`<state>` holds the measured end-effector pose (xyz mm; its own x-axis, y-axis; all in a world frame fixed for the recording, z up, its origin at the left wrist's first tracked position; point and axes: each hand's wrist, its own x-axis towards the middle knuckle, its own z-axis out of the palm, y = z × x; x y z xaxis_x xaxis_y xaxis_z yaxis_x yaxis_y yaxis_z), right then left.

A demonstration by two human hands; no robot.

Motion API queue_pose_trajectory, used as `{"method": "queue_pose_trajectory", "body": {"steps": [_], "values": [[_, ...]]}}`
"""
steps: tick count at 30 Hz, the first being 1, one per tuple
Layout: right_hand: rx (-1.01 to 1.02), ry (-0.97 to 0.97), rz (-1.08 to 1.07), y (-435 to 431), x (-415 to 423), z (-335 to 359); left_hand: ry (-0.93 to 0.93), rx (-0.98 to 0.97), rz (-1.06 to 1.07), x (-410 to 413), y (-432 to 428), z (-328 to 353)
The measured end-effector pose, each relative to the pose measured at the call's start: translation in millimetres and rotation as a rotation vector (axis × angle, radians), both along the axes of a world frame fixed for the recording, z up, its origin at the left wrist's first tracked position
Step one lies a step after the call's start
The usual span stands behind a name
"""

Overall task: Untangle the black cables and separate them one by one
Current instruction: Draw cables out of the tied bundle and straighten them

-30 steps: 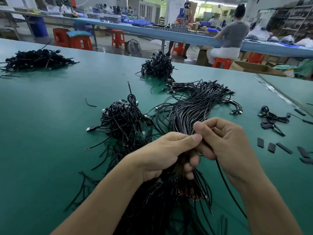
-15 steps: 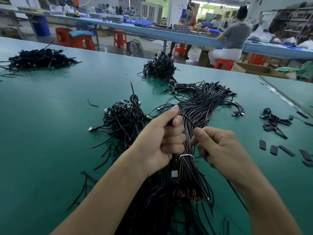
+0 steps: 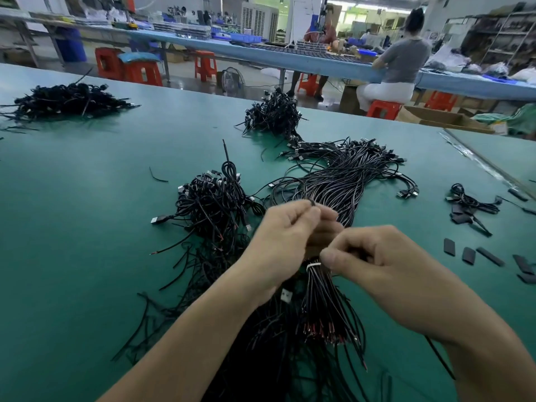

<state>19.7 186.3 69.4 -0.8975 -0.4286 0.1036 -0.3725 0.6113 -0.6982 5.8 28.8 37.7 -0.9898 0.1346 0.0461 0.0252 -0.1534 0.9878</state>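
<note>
A long bundle of black cables [image 3: 339, 181] lies on the green table [image 3: 87, 227], bound by a pale tie [image 3: 313, 265] near its stripped red-tipped ends [image 3: 324, 332]. My left hand [image 3: 278, 245] is above the tie and pinches one black cable [image 3: 312, 203] between thumb and fingertip. Just right of the tie, my right hand [image 3: 377, 256] is closed on the bundle with its thumb beside the tie. A tangled heap of cables [image 3: 211, 204] sits left of my hands, and loose cables [image 3: 275, 358] spread under my forearms.
Other black cable piles lie at the far left [image 3: 66, 100] and at the back middle [image 3: 272, 114]. A small cable knot [image 3: 470, 204] and flat black pieces [image 3: 468, 255] lie at the right. A seated person [image 3: 397, 71] works at a blue bench beyond the table.
My left hand has lifted a single cable up out of the bundle. My right hand has shifted left onto the bundle beside the tie.
</note>
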Motion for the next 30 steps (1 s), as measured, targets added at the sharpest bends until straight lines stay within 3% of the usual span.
{"method": "queue_pose_trajectory", "body": {"steps": [4, 8, 13, 15, 18, 21, 23, 26, 28, 30], "values": [[-0.249, 0.109, -0.103, 6.9, -3.3, 1.7, -0.068, -0.038, -0.262, 7.8, 1.2, 9.7], [-0.411, 0.178, -0.18, 6.8, -5.1, 1.2, -0.178, -0.055, -0.294, 12.8, 0.3, 12.9], [-0.508, 0.089, -0.211, 2.5, -7.2, 1.0, -0.224, 0.29, -0.35, 9.5, -2.5, 20.4], [-0.472, 0.005, -0.199, 1.0, -5.8, 1.0, -0.2, 0.467, -0.345, 7.3, -4.8, 22.8], [-0.208, -0.01, -0.135, -1.1, -2.9, 0.2, -0.172, 0.696, -0.352, 7.1, -3.3, 22.5], [-0.021, -0.05, -0.028, -2.6, 0.4, 1.5, -0.092, 0.788, -0.241, 4.8, 1.8, 18.3], [0.074, -0.036, 0.03, -0.8, 3.5, 4.2, -0.007, 0.635, -0.07, 2.9, 4.5, 13.8], [0.081, -0.004, 0.07, 0.6, 8.0, 8.8, 0.137, 0.139, 0.176, 2.4, 2.1, 7.2], [-0.06, 0.078, -0.015, 2.5, 7.1, 11.3, 0.132, -0.109, 0.095, 5.9, -0.1, 8.7], [-0.209, 0.143, -0.111, 3.7, 4.3, 12.5, 0.03, -0.138, -0.109, 12.2, 1.8, 14.5]]}}
